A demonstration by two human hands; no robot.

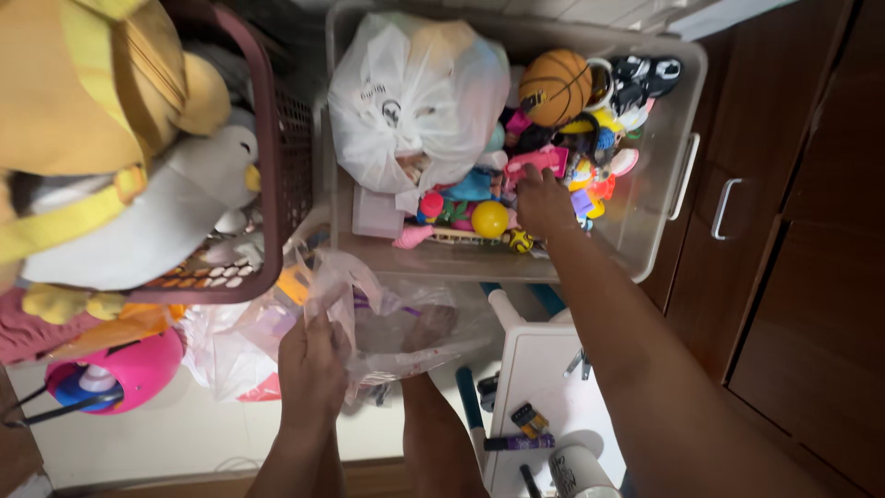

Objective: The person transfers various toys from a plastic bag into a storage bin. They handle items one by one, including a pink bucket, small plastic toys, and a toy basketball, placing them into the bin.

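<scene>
The left hand (pixel 313 364) pinches open a near-empty clear plastic bag (pixel 387 323) while the right hand (pixel 544 203), fingers curled among small toys, reaches into the full clear bin (pixel 678 111)

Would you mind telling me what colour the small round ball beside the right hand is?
Yellow: the small ball lies in the clear bin, just left of the right hand, in the head view.

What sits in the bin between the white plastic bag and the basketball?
In the head view, the gap between the white plastic bag and the basketball is narrow; only small toys show low in it, a teal piece and a pink one, partly hidden.
</scene>
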